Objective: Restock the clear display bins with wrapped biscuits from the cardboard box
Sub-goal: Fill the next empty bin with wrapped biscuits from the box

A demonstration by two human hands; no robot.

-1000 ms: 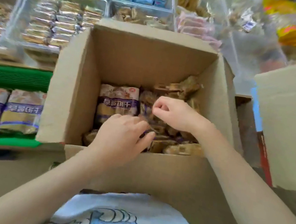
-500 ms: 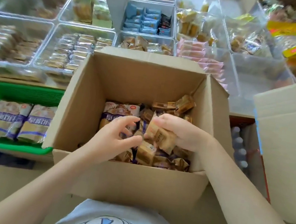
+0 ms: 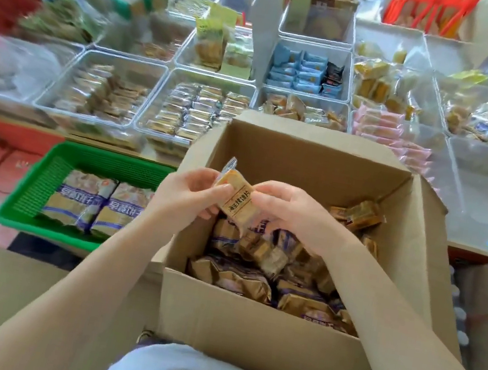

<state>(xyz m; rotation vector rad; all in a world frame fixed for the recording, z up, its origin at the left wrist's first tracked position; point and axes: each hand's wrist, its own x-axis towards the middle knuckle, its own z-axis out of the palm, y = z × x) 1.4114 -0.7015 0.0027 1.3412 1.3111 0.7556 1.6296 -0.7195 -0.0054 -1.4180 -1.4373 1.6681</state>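
Both hands have come up out of the cardboard box point(image 3: 245, 329) since half a second ago, when they were down among the loose packs, and they now hold one wrapped biscuit point(image 3: 236, 198) between them just above the box's open top. The left hand point(image 3: 185, 196) pinches the pack's left side with thumb and curled fingers; the right hand point(image 3: 291, 213) grips its right end, fingers curled round the wrapper. The step in hand appears to be picking and checking a pack before placing it; many more tan packs lie heaped in the box, so the restocking looks far from finished. The next move probably calls for carrying the pack over the box's far wall to a clear display bin point(image 3: 196, 113) holding matching packs, just beyond and to the left, and laying it in line with the rows there. A green basket point(image 3: 34, 190) with two larger packets sits to the left of the box.
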